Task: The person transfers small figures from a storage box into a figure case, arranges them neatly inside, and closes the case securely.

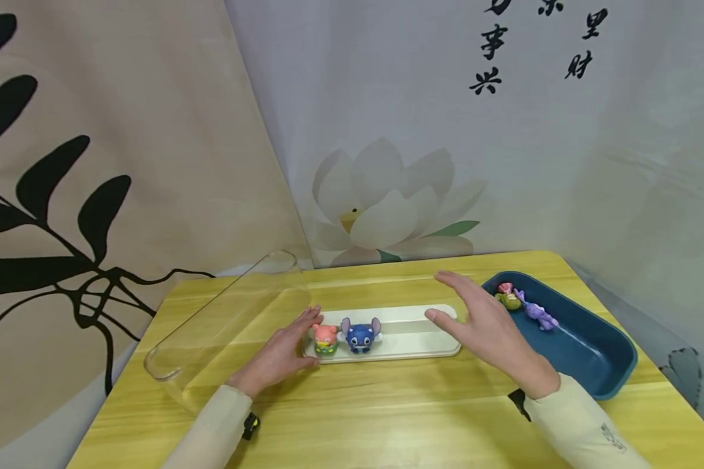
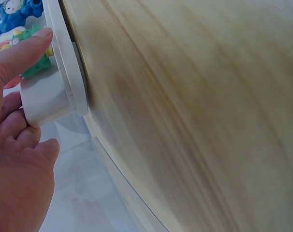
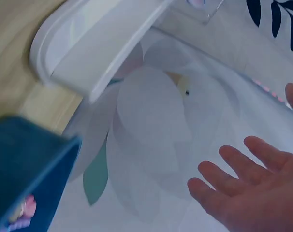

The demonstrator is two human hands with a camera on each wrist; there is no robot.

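Observation:
A long white base point(image 1: 419, 332) with rounded ends lies on the table. On its left part stand a pink figurine with a green bottom point(image 1: 325, 339) and a blue big-eared figurine point(image 1: 360, 337), side by side. My left hand point(image 1: 278, 355) holds the base's left end, thumb at the near edge and fingers toward the far edge. In the left wrist view the thumb point(image 2: 25, 55) lies before the green part of the figurine, and the lower fingers curl by the end of the base. Above the base's right end, my right hand point(image 1: 489, 326) hovers with fingers spread, holding nothing.
A clear, see-through cover point(image 1: 229, 319) lies at the left of the table. At the right stands a dark blue tray point(image 1: 581, 358) holding a pink-and-green figurine point(image 1: 507, 298) and a purple figurine point(image 1: 540, 314). Printed cloth point(image 1: 387, 117) hangs behind the table.

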